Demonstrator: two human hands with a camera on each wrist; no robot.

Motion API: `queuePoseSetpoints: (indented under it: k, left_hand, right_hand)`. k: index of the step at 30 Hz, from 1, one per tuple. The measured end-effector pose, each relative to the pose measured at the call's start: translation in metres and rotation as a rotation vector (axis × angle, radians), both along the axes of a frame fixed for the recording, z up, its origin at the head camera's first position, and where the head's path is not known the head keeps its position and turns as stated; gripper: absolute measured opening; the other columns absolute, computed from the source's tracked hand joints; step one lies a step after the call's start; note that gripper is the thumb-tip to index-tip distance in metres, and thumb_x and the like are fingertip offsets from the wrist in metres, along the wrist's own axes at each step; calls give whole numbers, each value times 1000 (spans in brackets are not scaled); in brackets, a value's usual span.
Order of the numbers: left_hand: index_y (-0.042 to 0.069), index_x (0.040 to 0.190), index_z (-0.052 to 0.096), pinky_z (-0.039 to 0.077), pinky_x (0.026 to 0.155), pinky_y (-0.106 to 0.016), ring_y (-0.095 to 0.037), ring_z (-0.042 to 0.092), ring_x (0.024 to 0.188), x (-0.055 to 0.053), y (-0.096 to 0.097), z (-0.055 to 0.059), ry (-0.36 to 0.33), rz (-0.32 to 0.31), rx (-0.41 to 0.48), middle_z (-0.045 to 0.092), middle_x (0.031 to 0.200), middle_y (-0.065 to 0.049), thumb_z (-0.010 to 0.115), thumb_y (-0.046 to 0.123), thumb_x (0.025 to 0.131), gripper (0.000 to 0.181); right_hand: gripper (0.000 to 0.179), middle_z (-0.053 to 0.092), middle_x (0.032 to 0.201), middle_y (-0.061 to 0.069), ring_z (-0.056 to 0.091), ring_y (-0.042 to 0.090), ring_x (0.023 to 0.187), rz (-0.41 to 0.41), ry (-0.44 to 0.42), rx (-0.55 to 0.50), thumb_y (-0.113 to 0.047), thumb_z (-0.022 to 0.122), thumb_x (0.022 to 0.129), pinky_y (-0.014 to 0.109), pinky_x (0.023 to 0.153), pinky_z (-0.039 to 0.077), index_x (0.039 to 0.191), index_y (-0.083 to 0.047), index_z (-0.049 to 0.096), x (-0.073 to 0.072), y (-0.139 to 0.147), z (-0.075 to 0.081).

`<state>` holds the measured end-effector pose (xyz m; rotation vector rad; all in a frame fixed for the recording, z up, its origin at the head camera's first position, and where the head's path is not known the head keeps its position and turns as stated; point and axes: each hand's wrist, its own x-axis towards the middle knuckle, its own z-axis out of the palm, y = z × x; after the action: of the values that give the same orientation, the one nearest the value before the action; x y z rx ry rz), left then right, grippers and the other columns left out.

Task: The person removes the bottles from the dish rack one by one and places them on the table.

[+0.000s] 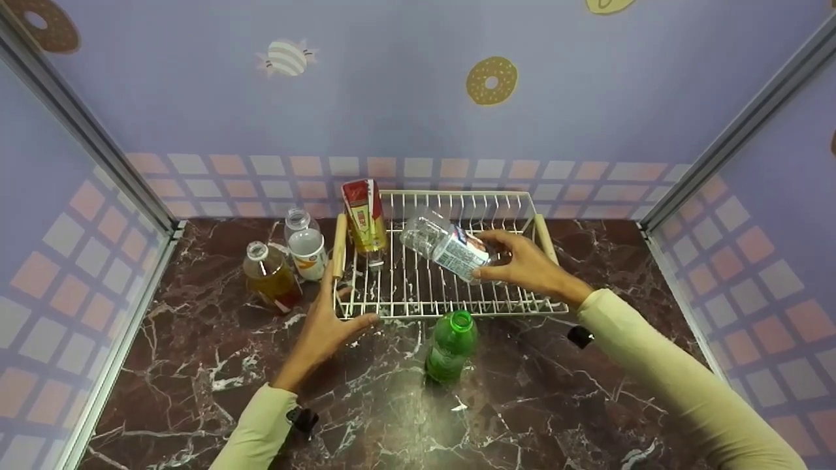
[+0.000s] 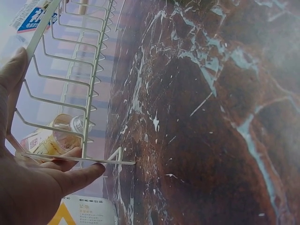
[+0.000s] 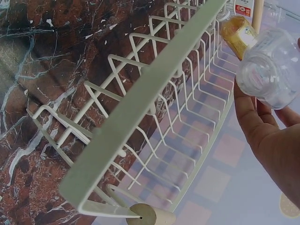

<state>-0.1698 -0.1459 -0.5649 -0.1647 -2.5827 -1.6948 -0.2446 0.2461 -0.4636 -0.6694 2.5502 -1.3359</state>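
A white wire rack point(image 3: 140, 105) with wooden end handles stands on the marbled surface. My left hand point(image 1: 326, 326) grips its front left corner, thumb along the front and fingers around the side wires. In my right hand point(image 1: 529, 264) is a clear plastic bottle point(image 1: 457, 251) with a blue, red and white label, held tilted over the rack. Its narrow end is toward my palm, as the right wrist view shows. A bottle with a yellow and red label point(image 1: 368, 222) lies in the left end of the rack, neck toward the front.
A green bottle point(image 1: 450, 349) stands uncapped in front of the rack. Left of the rack are an amber-liquid bottle point(image 1: 271, 281) and a clear bottle with a white label point(image 1: 307, 251). Patterned panels point(image 1: 418, 98) enclose the back and both sides.
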Motion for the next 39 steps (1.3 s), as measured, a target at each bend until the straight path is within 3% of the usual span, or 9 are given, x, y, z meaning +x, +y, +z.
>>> queuePoseSetpoints:
  k: [6, 10, 17, 21, 28, 35, 39]
  left_hand:
    - [14, 178, 1, 32, 128, -70, -43, 53, 150, -1, -1, -1, 23, -17, 17, 40, 168, -36, 100, 35, 82, 140]
    - [12, 178, 1, 28, 130, -68, -43, 49, 153, -2, -2, 1, 26, -26, 7, 34, 172, -34, 100, 33, 82, 140]
    - [6, 177, 6, 15, 133, -70, -49, 14, 167, 1, -6, 7, 64, -19, -99, 6, 182, -28, 99, 42, 82, 137]
    - [1, 175, 12, 16, 132, -71, -49, 14, 166, 5, -6, 15, 124, -15, -128, 9, 181, -29, 99, 36, 83, 131]
    - [-7, 171, 24, 20, 132, -71, -50, 21, 164, 9, 0, 31, 293, -13, -168, 22, 178, -29, 99, 23, 82, 120]
    - [-5, 168, 34, 22, 131, -71, -48, 23, 165, 10, 8, 47, 332, -67, -177, 28, 177, -27, 96, 21, 87, 105]
    - [-1, 167, 41, 25, 132, -65, -42, 29, 164, 8, 13, 54, 312, -130, -193, 34, 177, -17, 92, 28, 91, 96]
  right_hand:
    - [76, 73, 121, 17, 69, 31, 105, -5, 20, -11, -26, 94, 88, 31, 82, 63, 150, 2, 60, -1, 1, -1]
    - [72, 73, 123, 16, 69, 31, 107, -10, 41, -33, -25, 94, 88, 33, 88, 62, 147, 2, 62, -1, 1, -3]
    - [70, 71, 126, 15, 69, 30, 110, -27, 4, -97, -26, 96, 87, 32, 92, 63, 144, 0, 64, 0, 3, -6]
    - [71, 71, 126, 13, 68, 30, 111, -25, 8, -93, -29, 97, 86, 36, 92, 64, 144, -3, 65, 1, 5, -6]
    - [73, 72, 127, 13, 69, 31, 113, -15, 44, -60, -27, 98, 85, 48, 99, 62, 146, -2, 65, 2, 6, -7]
    - [73, 73, 127, 11, 69, 27, 112, -15, 55, -47, -27, 98, 85, 40, 97, 62, 146, -3, 66, 4, 5, -7]
    - [72, 73, 127, 11, 69, 28, 110, -11, 52, -60, -26, 98, 85, 47, 98, 62, 146, -3, 66, 5, 4, -6]
